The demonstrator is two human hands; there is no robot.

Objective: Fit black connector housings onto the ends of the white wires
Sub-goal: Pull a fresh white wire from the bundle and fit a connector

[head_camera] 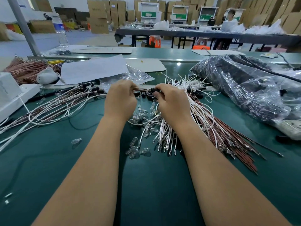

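While pinched, black connector housing (154, 90) lies sideways — leftward.

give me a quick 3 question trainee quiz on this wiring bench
1. True or false: the right hand holds a black housing.
2. Which lies on the mat between the forearms? A) clear bulbs B) scissors C) tape
3. Fill in: the finished wires with housings on them lie to the person's ____.

Key
1. True; it pinches the housing while the left hand holds a wire at it.
2. A
3. Left; the loose wire bundle lies under and beside the right hand.
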